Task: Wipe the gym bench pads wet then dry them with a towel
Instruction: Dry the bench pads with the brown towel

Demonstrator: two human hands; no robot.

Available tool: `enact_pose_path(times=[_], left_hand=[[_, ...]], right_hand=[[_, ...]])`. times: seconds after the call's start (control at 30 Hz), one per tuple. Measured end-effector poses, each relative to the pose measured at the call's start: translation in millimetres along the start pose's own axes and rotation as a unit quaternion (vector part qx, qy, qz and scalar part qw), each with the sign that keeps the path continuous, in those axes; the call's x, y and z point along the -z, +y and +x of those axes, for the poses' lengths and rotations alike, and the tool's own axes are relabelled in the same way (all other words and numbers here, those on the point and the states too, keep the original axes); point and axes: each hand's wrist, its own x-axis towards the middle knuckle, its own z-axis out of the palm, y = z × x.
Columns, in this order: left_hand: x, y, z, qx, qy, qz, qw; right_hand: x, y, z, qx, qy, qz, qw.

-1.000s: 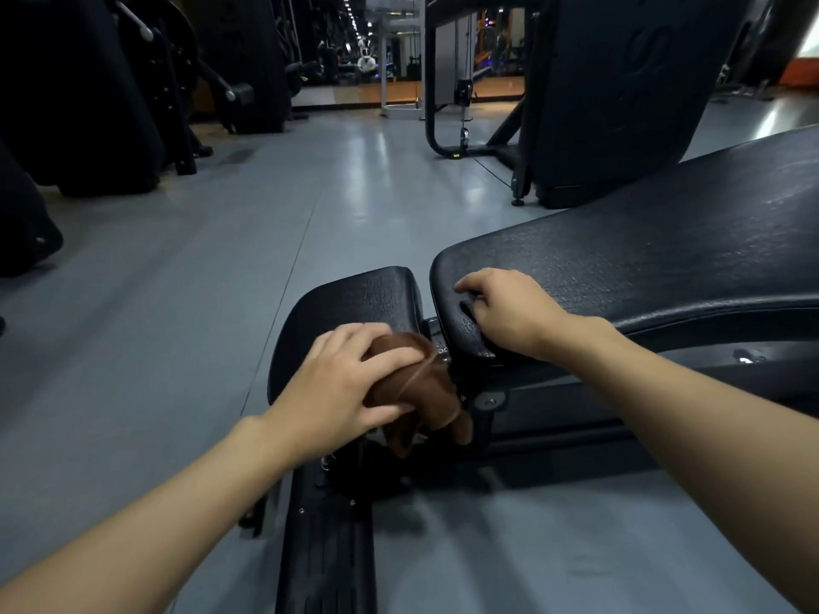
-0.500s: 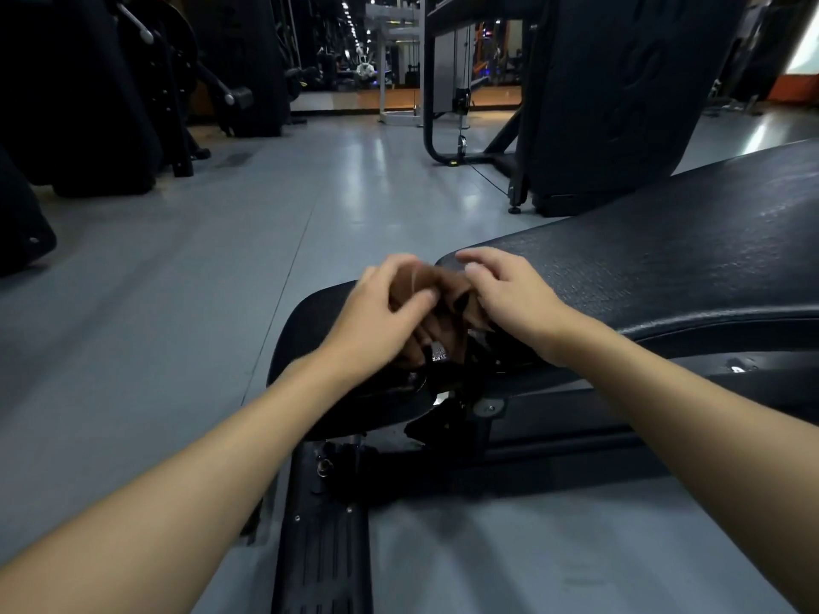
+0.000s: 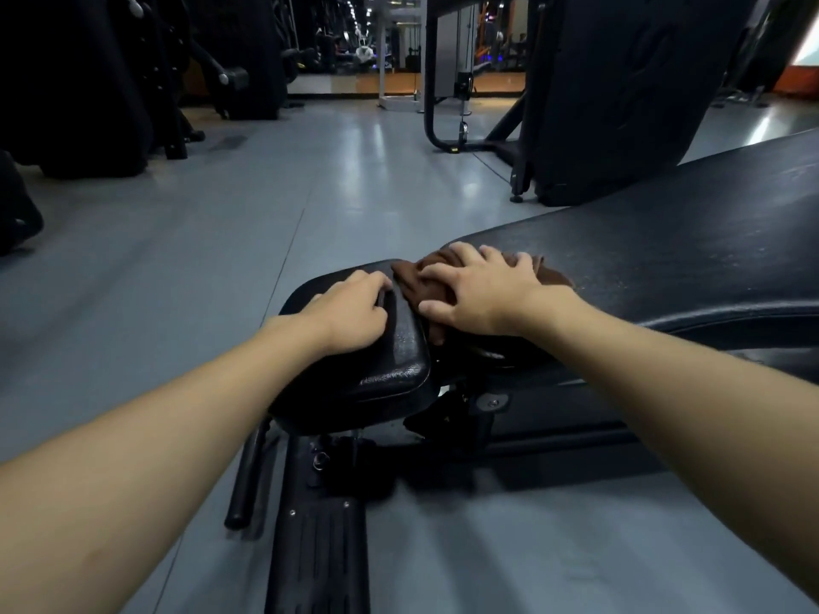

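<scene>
Two bare hands are laid on black pads. The brown cloth [image 3: 410,286] is pressed down under the right hand [image 3: 483,294], whose fingers are spread flat on it, at the end of the long back pad [image 3: 664,259]. Half a second ago the cloth was pinched by both hands over the gap; now it has been let go by the left hand [image 3: 350,313], which is rested just left of the cloth on the small seat pad [image 3: 399,358], with fingers loosely bent and nothing held.
</scene>
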Motion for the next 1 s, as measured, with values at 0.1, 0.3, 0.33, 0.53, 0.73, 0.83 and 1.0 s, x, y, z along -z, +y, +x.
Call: enact_pose_path(times=[0.1,0.3,0.33,0.53,0.73,0.83,1.0], left_hand=[[6,-3,6,-0.009,-0.01,0.018,1.0],[4,-1,12,0.013,-0.044,-0.015,0.999],[7,4,14,0.026,-0.042,-0.046,0.998],[33,62,-1,0.17,-0.041,-0.369,0.913],[116,133,-29,0.26,-0.171,-0.608,0.73],[180,193,-32,0.251,-0.108,-0.62,0.736],[309,311,-41,0.22,-0.191,-0.627,0.723]], right_hand=[[-1,19,12,-0.036,0.071,0.057,0.995],[1,31,12,-0.124,0.091,0.06,0.986],[6,26,8,-0.124,0.093,0.076,0.985],[30,-1,-19,-0.153,0.104,0.369,0.911],[103,-9,-69,-0.216,0.082,0.551,0.802],[182,11,-97,-0.222,0.028,0.626,0.747],[347,97,-147,-0.245,-0.129,0.813,0.513]])
